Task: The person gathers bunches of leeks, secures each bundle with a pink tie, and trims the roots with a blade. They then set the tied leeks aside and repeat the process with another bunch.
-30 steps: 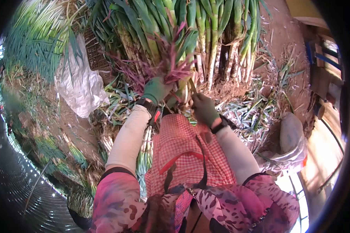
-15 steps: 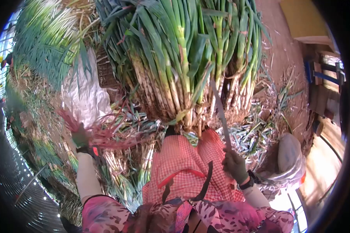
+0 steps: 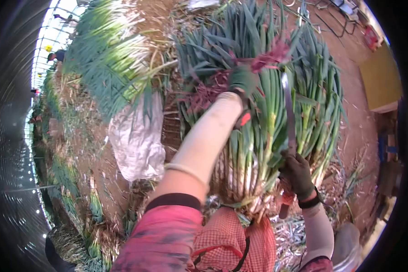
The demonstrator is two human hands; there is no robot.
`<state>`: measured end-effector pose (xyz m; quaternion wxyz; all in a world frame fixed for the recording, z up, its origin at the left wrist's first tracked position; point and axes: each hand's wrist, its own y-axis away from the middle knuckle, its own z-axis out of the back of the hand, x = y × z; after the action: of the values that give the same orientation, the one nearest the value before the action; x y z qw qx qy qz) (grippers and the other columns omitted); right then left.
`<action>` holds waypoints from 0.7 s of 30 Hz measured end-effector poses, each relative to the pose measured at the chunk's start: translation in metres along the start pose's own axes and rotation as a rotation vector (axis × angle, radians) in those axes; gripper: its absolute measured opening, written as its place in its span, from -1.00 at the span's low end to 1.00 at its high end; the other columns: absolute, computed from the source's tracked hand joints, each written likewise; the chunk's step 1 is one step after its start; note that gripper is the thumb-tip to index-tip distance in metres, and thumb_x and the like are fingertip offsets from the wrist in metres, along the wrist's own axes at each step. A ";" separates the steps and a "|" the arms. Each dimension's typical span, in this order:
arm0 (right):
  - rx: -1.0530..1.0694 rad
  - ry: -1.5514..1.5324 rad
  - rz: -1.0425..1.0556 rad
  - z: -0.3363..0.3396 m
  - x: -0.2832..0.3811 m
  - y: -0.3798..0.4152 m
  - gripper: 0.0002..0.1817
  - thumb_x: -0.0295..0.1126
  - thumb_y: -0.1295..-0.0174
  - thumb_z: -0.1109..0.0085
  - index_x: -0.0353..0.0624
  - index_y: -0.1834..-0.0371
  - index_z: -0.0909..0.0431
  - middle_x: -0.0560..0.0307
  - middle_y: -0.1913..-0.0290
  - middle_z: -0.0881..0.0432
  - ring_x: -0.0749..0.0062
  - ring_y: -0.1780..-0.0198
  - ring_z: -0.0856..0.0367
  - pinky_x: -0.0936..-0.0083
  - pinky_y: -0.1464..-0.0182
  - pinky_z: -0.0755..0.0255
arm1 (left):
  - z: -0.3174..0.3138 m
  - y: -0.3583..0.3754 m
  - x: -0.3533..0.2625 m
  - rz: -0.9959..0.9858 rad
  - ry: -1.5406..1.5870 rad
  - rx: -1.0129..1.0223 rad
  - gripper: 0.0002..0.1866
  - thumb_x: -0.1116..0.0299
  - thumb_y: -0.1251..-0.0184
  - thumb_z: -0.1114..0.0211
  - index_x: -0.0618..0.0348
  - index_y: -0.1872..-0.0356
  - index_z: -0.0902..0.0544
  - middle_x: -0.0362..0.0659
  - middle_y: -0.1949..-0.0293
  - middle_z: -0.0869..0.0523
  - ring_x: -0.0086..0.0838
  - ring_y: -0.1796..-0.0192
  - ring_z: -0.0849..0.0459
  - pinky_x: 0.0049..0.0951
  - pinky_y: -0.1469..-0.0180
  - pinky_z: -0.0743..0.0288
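Note:
My left hand [image 3: 243, 80], in a dark green glove, is closed around a bundle of reddish-pink twine strands [image 3: 273, 56]. It is stretched out over the leafy tops of a big upright stack of leeks or large green onions [image 3: 269, 111]. Loose strand ends spread to both sides of the fist. In my right hand [image 3: 298, 174], also gloved, is a long straight knife [image 3: 289, 113] with its blade pointing up and away, in front of the right part of the stack. The stack's white stems and roots stand close to my red checked apron [image 3: 220, 233].
More long green onions [image 3: 118, 54] lie heaped at the upper left. A white sack [image 3: 138, 140] is on the ground beside the stack. A yellowish board [image 3: 381, 77] stands at the right. Trimmed leaf scraps [image 3: 283, 238] litter the ground by the apron. Another person [image 3: 56, 55] is far off left.
My left hand has swung from the lower left, up and right over the leek tops, carrying the twine. The right hand with the knife has moved up and forward. The camera view has shifted.

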<state>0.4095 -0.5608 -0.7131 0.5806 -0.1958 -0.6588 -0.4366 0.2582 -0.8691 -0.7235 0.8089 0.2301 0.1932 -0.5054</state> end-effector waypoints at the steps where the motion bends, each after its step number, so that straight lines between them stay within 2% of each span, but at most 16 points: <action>1: -0.010 0.063 0.051 -0.002 0.008 -0.002 -0.72 -0.41 -0.32 0.00 -0.24 -0.03 -0.52 0.23 0.38 -0.53 0.62 0.45 -0.50 0.68 0.41 -0.44 | -0.005 -0.013 -0.006 0.000 -0.101 0.068 -0.49 0.19 -0.11 -0.21 0.17 -0.11 -0.48 0.13 0.03 -0.63 0.04 -0.01 -0.62 -0.09 -0.04 -0.49; 3: -0.046 -0.066 -0.068 0.000 0.030 -0.001 -0.71 -0.33 -0.37 0.02 -0.23 -0.05 -0.51 0.24 0.44 -0.54 0.64 0.47 -0.50 0.71 0.44 -0.42 | -0.022 -0.025 -0.005 -0.119 -0.108 -0.071 -0.52 0.21 -0.12 -0.19 0.17 -0.08 -0.49 0.15 0.05 -0.64 0.05 -0.01 -0.63 -0.07 -0.06 -0.48; 4: -0.056 -0.260 -0.239 -0.001 0.047 0.005 -0.72 -0.34 -0.35 0.01 -0.24 -0.03 -0.52 0.22 0.40 -0.56 0.65 0.42 -0.51 0.71 0.40 -0.42 | -0.023 -0.024 -0.003 -0.172 -0.110 -0.134 -0.54 0.22 -0.13 -0.18 0.17 -0.07 -0.50 0.16 0.06 -0.64 0.05 -0.01 -0.63 -0.06 -0.07 -0.47; 5: -0.062 -0.454 -0.410 -0.002 0.056 0.008 -0.73 -0.36 -0.34 -0.01 -0.25 -0.01 -0.52 0.20 0.35 -0.58 0.66 0.37 -0.52 0.71 0.36 -0.42 | -0.023 -0.025 -0.001 -0.148 -0.154 -0.087 -0.53 0.21 -0.13 -0.18 0.16 -0.08 -0.49 0.17 0.06 -0.64 0.05 -0.01 -0.63 -0.06 -0.07 -0.47; 6: -0.062 -0.371 -0.437 -0.003 0.055 0.011 -0.71 -0.32 -0.33 -0.02 -0.28 0.00 -0.49 0.25 0.45 -0.55 0.65 0.45 -0.52 0.72 0.43 -0.40 | -0.019 -0.024 -0.004 -0.124 -0.198 -0.043 -0.52 0.20 -0.13 -0.19 0.15 -0.09 -0.48 0.17 0.05 -0.64 0.05 -0.01 -0.63 -0.06 -0.07 -0.47; 7: -0.058 -0.413 -0.458 -0.005 0.060 0.010 -0.71 -0.32 -0.32 -0.03 -0.29 0.01 -0.49 0.25 0.45 -0.55 0.63 0.47 -0.51 0.71 0.44 -0.40 | -0.012 -0.023 -0.007 -0.100 -0.241 0.000 -0.51 0.18 -0.13 -0.19 0.14 -0.10 -0.48 0.17 0.05 -0.64 0.05 -0.01 -0.63 -0.06 -0.07 -0.48; 9: -0.051 -0.489 -0.502 -0.010 0.072 0.006 -0.70 -0.30 -0.30 -0.03 -0.30 0.03 -0.49 0.23 0.45 -0.55 0.61 0.51 -0.50 0.68 0.48 -0.41 | -0.008 -0.033 0.003 -0.145 -0.147 0.087 -0.56 0.17 -0.12 -0.19 0.19 0.01 -0.55 0.17 0.12 -0.66 0.03 0.02 -0.64 -0.12 -0.03 -0.49; 10: -0.102 -0.378 -0.419 -0.009 0.055 -0.010 -0.68 -0.28 -0.27 -0.06 -0.27 0.03 -0.48 0.21 0.46 -0.55 0.57 0.56 -0.50 0.63 0.52 -0.41 | -0.009 -0.038 0.009 -0.165 -0.094 0.132 -0.58 0.17 -0.11 -0.18 0.21 0.06 -0.58 0.17 0.16 -0.67 0.03 0.03 -0.65 -0.16 -0.01 -0.49; 11: -0.086 -0.447 -0.415 -0.008 0.052 -0.023 -0.69 -0.27 -0.26 -0.07 -0.27 0.06 -0.50 0.20 0.47 -0.55 0.56 0.56 -0.50 0.62 0.52 -0.41 | -0.004 -0.038 0.009 -0.186 -0.041 0.173 -0.60 0.16 -0.10 -0.18 0.24 0.12 -0.62 0.17 0.20 -0.69 0.02 0.04 -0.65 -0.19 0.01 -0.50; 12: -0.070 -0.517 -0.412 -0.008 0.053 -0.039 -0.69 -0.25 -0.25 -0.09 -0.26 0.08 -0.52 0.19 0.48 -0.55 0.56 0.56 -0.50 0.62 0.52 -0.41 | -0.002 -0.035 0.011 -0.106 0.074 0.215 -0.64 0.20 -0.08 -0.22 0.25 0.20 -0.66 0.21 0.16 -0.67 0.01 0.01 -0.63 -0.16 -0.05 -0.49; 14: -0.022 -0.345 -0.303 -0.009 0.058 -0.088 -0.70 -0.24 -0.21 -0.12 -0.25 0.16 -0.57 0.22 0.50 -0.55 0.56 0.51 -0.52 0.61 0.47 -0.42 | -0.004 -0.024 0.016 -0.127 0.218 0.195 -0.64 0.18 -0.06 -0.24 0.21 0.18 -0.66 0.20 0.17 -0.67 0.04 0.03 -0.63 -0.15 -0.03 -0.49; 15: -0.017 -0.323 -0.229 -0.012 0.059 -0.117 -0.71 -0.23 -0.22 -0.11 -0.25 0.20 -0.59 0.16 0.51 -0.57 0.50 0.50 -0.55 0.57 0.44 -0.44 | -0.006 -0.018 0.018 -0.138 0.290 0.187 -0.63 0.18 -0.05 -0.24 0.19 0.17 -0.66 0.20 0.18 -0.68 0.05 0.04 -0.63 -0.15 -0.03 -0.50; 16: -0.013 -0.301 -0.156 -0.017 0.053 -0.143 -0.71 -0.22 -0.22 -0.10 -0.24 0.24 -0.61 0.11 0.51 -0.60 0.43 0.48 -0.57 0.54 0.40 -0.46 | -0.004 -0.009 0.017 -0.142 0.289 0.120 -0.62 0.14 -0.09 -0.22 0.15 0.14 -0.66 0.11 0.31 -0.70 -0.03 0.16 -0.68 -0.25 0.09 -0.49; 18: -0.084 0.107 0.331 -0.031 -0.016 -0.197 -0.71 -0.20 -0.24 -0.08 -0.22 0.26 -0.62 0.02 0.48 -0.62 0.32 0.45 -0.60 0.48 0.38 -0.46 | -0.019 -0.015 0.031 -0.132 0.247 0.053 -0.63 0.13 -0.12 -0.22 0.16 0.14 -0.65 0.14 0.30 -0.69 0.00 0.14 -0.67 -0.22 0.09 -0.49; 20: -0.245 0.518 0.612 -0.039 -0.029 -0.192 -0.72 -0.22 -0.27 -0.05 -0.20 0.24 -0.62 -0.07 0.46 -0.62 0.20 0.40 -0.62 0.41 0.37 -0.46 | -0.025 -0.013 0.033 -0.104 0.199 -0.014 -0.63 0.12 -0.15 -0.21 0.16 0.14 -0.65 0.16 0.29 -0.69 0.03 0.13 -0.66 -0.19 0.09 -0.49; 21: -0.382 0.721 0.647 -0.047 -0.036 -0.170 -0.74 -0.25 -0.29 -0.04 -0.20 0.21 -0.62 -0.12 0.44 -0.62 0.14 0.37 -0.63 0.38 0.37 -0.45 | -0.025 -0.009 0.029 -0.088 0.172 -0.045 -0.64 0.11 -0.17 -0.20 0.16 0.14 -0.65 0.18 0.28 -0.68 0.05 0.12 -0.65 -0.17 0.08 -0.50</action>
<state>0.3159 -0.6815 -0.8086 0.8298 -0.3291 -0.2313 -0.3869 0.2604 -0.8798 -0.7615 0.7714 0.2458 0.2830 -0.5142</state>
